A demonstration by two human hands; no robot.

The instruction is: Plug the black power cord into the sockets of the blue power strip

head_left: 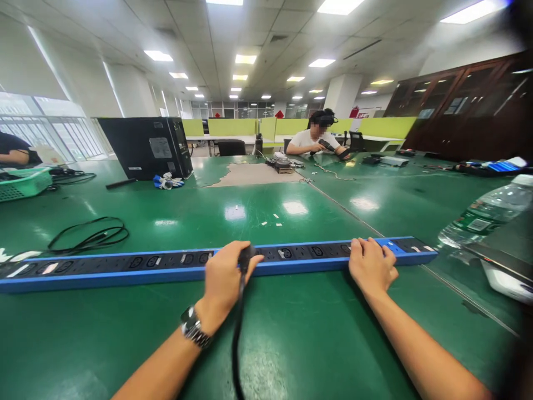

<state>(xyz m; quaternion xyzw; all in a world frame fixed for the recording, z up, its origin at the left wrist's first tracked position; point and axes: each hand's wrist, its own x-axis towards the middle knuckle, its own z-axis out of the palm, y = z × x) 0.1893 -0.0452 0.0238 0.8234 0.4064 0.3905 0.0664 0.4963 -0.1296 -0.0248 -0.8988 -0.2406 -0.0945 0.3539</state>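
A long blue power strip with black sockets lies across the green table in front of me. My left hand is closed around a black power plug held over the middle of the strip. From the plug, a black cord hangs down toward me. Whether the plug's prongs touch a socket is hidden by my fingers. Further right, my right hand grips the strip near its blue end section, fingers curled over the top.
A coiled black cable lies behind the strip at left. Beyond it are a black computer case, gloves and a green basket. A water bottle stands tilted-looking at right. Another person works across the table.
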